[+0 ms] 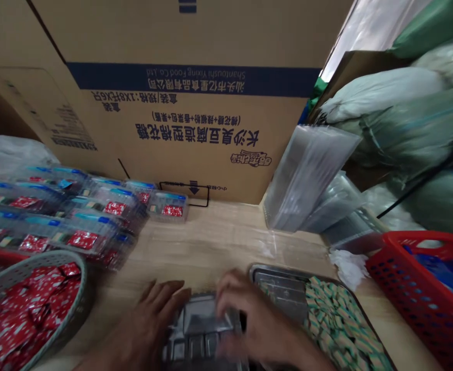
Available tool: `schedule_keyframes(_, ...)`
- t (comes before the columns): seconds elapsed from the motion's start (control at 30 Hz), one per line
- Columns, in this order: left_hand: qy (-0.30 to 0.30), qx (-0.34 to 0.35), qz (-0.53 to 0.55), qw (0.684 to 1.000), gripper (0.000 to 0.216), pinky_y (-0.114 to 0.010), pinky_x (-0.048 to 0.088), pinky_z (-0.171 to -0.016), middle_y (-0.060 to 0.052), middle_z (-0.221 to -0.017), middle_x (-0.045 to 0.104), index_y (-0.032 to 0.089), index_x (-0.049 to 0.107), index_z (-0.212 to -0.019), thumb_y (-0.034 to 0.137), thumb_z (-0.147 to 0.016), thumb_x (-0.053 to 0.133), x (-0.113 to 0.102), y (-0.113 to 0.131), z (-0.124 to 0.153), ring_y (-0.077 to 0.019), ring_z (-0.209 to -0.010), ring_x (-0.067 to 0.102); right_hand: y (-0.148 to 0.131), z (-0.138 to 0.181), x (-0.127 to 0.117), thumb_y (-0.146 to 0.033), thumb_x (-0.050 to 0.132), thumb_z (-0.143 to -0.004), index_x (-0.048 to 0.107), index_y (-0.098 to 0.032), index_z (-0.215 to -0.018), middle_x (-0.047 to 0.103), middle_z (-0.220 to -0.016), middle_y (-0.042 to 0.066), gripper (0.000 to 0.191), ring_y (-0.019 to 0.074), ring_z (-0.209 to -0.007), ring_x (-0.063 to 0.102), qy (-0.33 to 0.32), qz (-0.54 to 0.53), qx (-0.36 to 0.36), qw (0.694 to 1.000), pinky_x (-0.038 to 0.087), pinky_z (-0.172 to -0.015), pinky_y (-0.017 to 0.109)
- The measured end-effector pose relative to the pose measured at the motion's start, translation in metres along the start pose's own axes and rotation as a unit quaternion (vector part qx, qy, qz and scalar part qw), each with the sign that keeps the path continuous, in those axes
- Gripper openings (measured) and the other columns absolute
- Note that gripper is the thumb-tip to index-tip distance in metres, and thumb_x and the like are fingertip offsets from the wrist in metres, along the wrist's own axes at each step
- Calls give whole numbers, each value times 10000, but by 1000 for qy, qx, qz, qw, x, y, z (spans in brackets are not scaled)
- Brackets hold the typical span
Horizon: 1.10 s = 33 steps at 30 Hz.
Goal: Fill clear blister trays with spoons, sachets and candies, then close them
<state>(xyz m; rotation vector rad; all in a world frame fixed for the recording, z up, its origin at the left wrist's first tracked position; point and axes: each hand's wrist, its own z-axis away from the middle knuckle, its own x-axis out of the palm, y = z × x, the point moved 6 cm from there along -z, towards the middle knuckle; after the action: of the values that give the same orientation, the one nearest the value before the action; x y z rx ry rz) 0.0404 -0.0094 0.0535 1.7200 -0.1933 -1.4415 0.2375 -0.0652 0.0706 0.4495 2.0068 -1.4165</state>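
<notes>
A clear plastic tray (pixel 201 330) with moulded compartments lies on the table between my two hands. My left hand (pixel 152 314) is at its left side, fingers stretched out and a little apart, the fingertips by the tray's far left corner. Over the right side of the tray is my right hand (pixel 249 314), its fingers bent and smeared by motion. Whether those fingers pinch anything does not show. Just right of that hand, a dark metal tray (pixel 288 299) holds many small striped green-and-tan pieces (pixel 338 319).
A grey-green basket (pixel 82 278) of red packets (pixel 29 309) stands left. Behind it are rows of filled clear boxes (pixel 83 232). A large carton (pixel 195 154) closes off the back. Stacked plastic sheets (pixel 299 175) and a red basket (pixel 404 288) stand right, with bulging sacks (pixel 415 123) beyond.
</notes>
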Motion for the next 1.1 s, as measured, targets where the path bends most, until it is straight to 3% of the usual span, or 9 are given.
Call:
schedule_keyframes(0.1, -19, 0, -40, 999, 1015, -616, 252, -1057, -107, -1395, 425, 353, 330, -1399, 477, -504, 792, 3, 19, 1, -409, -1256, 375, -50, 0, 23, -405, 753, -708, 604, -214, -785, 576, -927, -5, 254, 182, -938, 490, -84, 69, -61, 992, 394, -883, 346)
schedule_keyframes(0.23, -39, 5, -26, 999, 904, -531, 394, -987, -107, -1339, 435, 303, 389, -1349, 532, -561, 770, -2, 32, -4, -355, -1216, 404, -58, 2, 25, -437, 756, -697, 597, -223, -812, 578, -944, -23, 291, 175, -948, 487, -92, 76, -47, 992, 394, -902, 338)
schedule_keyframes(0.3, -31, 19, -24, 999, 820, -509, 405, -986, -106, -1313, 445, 286, 385, -1338, 498, -630, 739, -4, 35, -4, -328, -1210, 408, -64, 5, 29, -377, 712, -748, 596, -205, -792, 597, -878, -4, 212, 186, -881, 504, -48, 153, -106, 981, 405, -888, 368)
schedule_keyframes(0.47, 14, 77, -53, 995, 844, -529, 347, -1042, -130, -1349, 410, 260, 294, -1384, 323, -655, 713, -1, 41, 2, -333, -1262, 361, -92, 26, 60, -106, 592, -745, 545, -178, -633, 528, -581, 4, 142, 159, -569, 450, 93, 359, -273, 888, 427, -629, 327)
schedule_keyframes(0.63, 31, 113, -37, 992, 961, -596, 276, -1060, -141, -1473, 276, 287, 235, -1423, 432, -628, 754, 2, 41, 9, -386, -1333, 262, -86, 22, 61, -121, 524, -777, 529, -177, -692, 544, -656, 20, 102, 157, -601, 488, 55, 311, -227, 921, 364, -483, 277)
schedule_keyframes(0.8, 146, 109, 101, 978, 719, -517, 352, -1029, -132, -1434, 370, 283, 382, -1353, 561, -741, 637, -15, 47, 19, -335, -1312, 345, -105, 13, 17, -89, 405, -840, 511, -180, -699, 558, -675, 23, 199, 143, -640, 518, 99, 238, -192, 947, 405, -534, 257)
schedule_keyframes(0.97, 305, 91, 235, 918, 199, -329, 503, -773, -28, -771, 653, 207, 642, -908, 356, -777, 663, -52, 46, 30, -174, -738, 622, -111, 13, -34, -174, 436, -920, 515, -192, -955, 578, -867, 31, 89, 136, -812, 549, 170, 87, -149, 970, 452, -705, 241)
schedule_keyframes(1.03, 418, 1, 331, 846, 224, -232, 478, -575, 27, -645, 599, 213, 618, -935, 336, -758, 677, -69, 17, 36, -117, -556, 559, -98, 13, -33, -284, 535, -890, 505, -195, -1000, 562, -921, 44, 145, 166, -867, 537, 191, 73, -117, 972, 450, -728, 278)
schedule_keyframes(1.1, 481, -111, 405, 770, 420, -188, 423, -470, 52, -672, 595, 226, 580, -1044, 317, -667, 741, -72, -23, 42, -87, -485, 513, -78, 10, -11, -370, 666, -791, 531, -202, -900, 564, -888, 27, 241, 184, -843, 528, 117, 81, -69, 987, 432, -723, 307)
